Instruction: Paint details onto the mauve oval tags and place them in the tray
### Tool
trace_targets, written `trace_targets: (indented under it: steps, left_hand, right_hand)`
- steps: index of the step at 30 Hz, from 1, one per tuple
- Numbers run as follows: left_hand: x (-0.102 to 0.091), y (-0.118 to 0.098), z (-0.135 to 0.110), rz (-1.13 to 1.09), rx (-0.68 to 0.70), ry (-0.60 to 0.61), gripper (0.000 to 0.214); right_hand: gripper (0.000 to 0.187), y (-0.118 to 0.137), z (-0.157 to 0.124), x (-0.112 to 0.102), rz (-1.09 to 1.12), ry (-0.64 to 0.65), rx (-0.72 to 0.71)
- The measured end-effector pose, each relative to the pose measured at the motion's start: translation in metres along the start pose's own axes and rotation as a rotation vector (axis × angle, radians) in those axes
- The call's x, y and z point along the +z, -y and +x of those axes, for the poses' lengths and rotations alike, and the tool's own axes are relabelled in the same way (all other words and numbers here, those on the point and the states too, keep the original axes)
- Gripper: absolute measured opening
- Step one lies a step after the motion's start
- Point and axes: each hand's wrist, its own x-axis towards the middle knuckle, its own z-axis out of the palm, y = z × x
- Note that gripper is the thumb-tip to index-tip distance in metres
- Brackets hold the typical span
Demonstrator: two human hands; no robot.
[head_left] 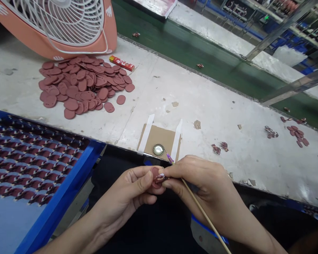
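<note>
Pinched in my left hand (134, 188) is a reddish-brown oval disc (155, 172). My right hand (205, 185) presses a small dark-red and white figurine (161, 177) against the disc; its details are partly hidden by the fingers. A thin wooden stick (201, 208) with a purple tip also lies in my right hand, slanting down across the palm side. The tip is beside a metal bottle cap (158, 149), whose inside looks pale and shiny. That cap rests on a cardboard piece (160, 135) held by two white tape strips at the table edge.
Many similar discs lie in a pile (79, 84) before an orange fan (69, 46), beside a red-yellow packet (122, 63). At left, a blue tray (76, 165) holds rows of figurines. More small pieces (270, 132) sit at right. A green conveyor belt (175, 49) runs behind.
</note>
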Motion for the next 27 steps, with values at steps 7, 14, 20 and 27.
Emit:
trace_targets:
  steps: [7, 14, 20, 27]
  left_hand:
    - [0.0019, 0.0004, 0.0004, -0.091, -0.035, -0.063, 0.016]
    - [0.0026, 0.001, 0.0003, -0.143, -0.053, -0.096, 0.015]
    - [0.0024, 0.0003, 0.001, -0.153, -0.054, -0.079, 0.013]
    - [0.0034, 0.0008, -0.0005, -0.163, -0.048, -0.082, 0.014]
  right_hand:
    - [0.01, 0.0008, 0.0006, 0.0027, -0.016, -0.007, -0.033]
    - [0.009, 0.0006, 0.0031, 0.0049, -0.036, -0.01, -0.051]
    - [0.011, 0.0004, 0.0055, 0.0065, -0.047, 0.004, -0.055]
    - [0.012, 0.0006, 0.0066, 0.005, -0.037, 0.018, -0.059]
